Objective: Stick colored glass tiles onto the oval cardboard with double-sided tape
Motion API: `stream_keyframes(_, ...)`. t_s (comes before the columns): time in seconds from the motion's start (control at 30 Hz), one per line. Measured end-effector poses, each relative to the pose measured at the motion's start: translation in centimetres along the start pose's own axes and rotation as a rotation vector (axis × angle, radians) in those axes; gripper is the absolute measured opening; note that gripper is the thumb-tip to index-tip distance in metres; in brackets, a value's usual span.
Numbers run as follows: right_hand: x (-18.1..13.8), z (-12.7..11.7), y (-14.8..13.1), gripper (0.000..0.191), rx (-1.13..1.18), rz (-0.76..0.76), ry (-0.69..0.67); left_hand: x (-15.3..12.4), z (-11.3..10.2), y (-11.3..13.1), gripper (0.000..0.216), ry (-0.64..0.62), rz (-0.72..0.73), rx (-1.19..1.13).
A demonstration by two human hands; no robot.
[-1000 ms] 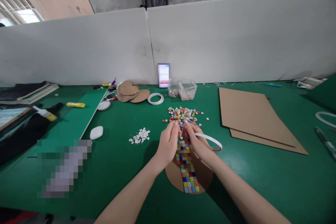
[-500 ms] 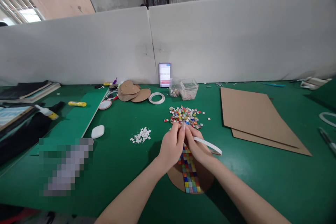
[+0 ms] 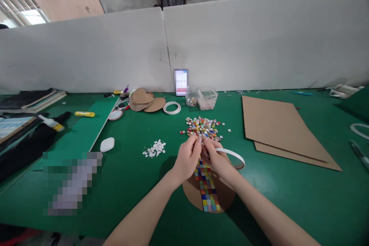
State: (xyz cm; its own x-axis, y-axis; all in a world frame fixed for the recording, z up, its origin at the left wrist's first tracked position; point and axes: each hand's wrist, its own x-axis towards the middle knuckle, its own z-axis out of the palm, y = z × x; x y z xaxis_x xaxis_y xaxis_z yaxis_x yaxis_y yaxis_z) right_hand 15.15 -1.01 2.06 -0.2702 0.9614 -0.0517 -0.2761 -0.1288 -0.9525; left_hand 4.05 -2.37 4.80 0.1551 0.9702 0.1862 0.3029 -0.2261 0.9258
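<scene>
My left hand (image 3: 187, 158) is closed in a pinch, its fingertips nearly meeting those of my right hand; whatever lies between them is too small to make out. A roll of white tape (image 3: 235, 153) is held in my right hand (image 3: 216, 159), its ring sticking out to the right. Below both hands lies a round cardboard disc (image 3: 192, 194), partly covered by them. Rows of coloured mosaic tiles (image 3: 208, 184) form a band down its middle. Just beyond my fingertips is a heap of loose mosaic tiles (image 3: 201, 125).
Left of my hands is a small pile of white scraps (image 3: 155, 148). Farther back stand a clear box of tiles (image 3: 207, 98), a phone (image 3: 181, 82), another tape roll (image 3: 172, 108) and cardboard pieces (image 3: 141, 100). Large cardboard sheets (image 3: 276, 127) lie to the right, a white case (image 3: 107, 145) to the left.
My fingertips have drawn slightly apart, and my right hand has turned a little, tipping the tape roll so more of its ring shows.
</scene>
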Motion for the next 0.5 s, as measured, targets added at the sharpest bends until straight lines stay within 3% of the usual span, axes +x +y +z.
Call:
stream_keyframes(0.1, 0.0, 0.2, -0.2, 0.04, 0.078, 0.012, -0.016, 0.0, 0.0, 0.0, 0.028, -0.004, -0.013, -0.008)
stream_keyframes(0.27, -0.2, 0.1, -1.0, 0.044, -0.097, -0.075, -0.033, -0.2, 0.1, 0.2, 0.027, 0.032, 0.007, 0.051)
stream_keyframes(0.5, -0.3, 0.3, -1.3, 0.043, -0.079, -0.031, -0.029, -0.2, 0.2, 0.2, 0.027, 0.039, 0.006, 0.064)
